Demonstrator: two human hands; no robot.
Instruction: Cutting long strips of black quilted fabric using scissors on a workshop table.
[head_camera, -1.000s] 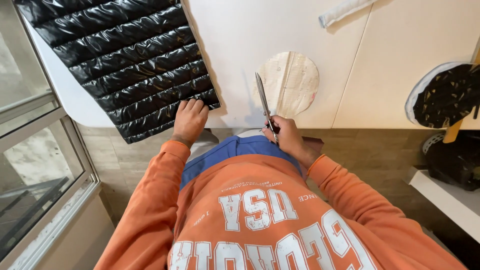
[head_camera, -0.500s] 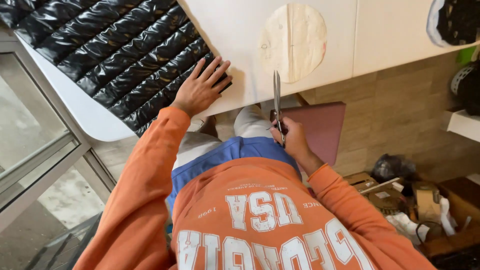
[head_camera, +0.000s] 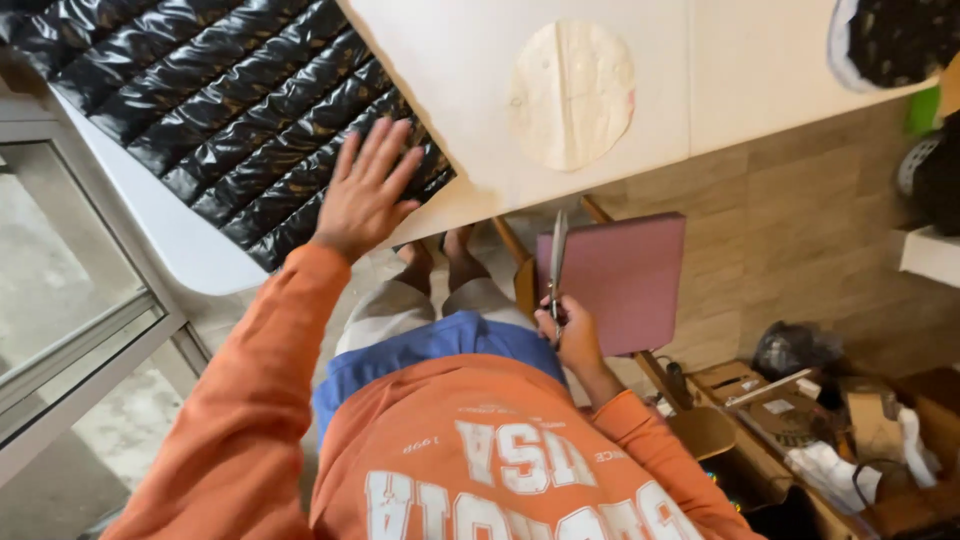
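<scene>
Black quilted shiny fabric (head_camera: 230, 110) upper left lay under the flat, spread-fingered left hand (head_camera: 362, 195); closed steel scissors (head_camera: 557, 262), gripped by the right hand (head_camera: 572, 335), might snag it if swung carelessly

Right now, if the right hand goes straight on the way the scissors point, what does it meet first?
Probably the underside or edge of the white table. The right hand holds scissors pointing up toward it; depth is unclear.

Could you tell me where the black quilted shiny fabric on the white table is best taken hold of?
Probably at the near edge of the black quilted shiny fabric, beside the flat left hand. That edge lies by the white table rim, so fingers can come from the person's side and pinch a padded rib. The right hand holds long metal scissors.
</scene>
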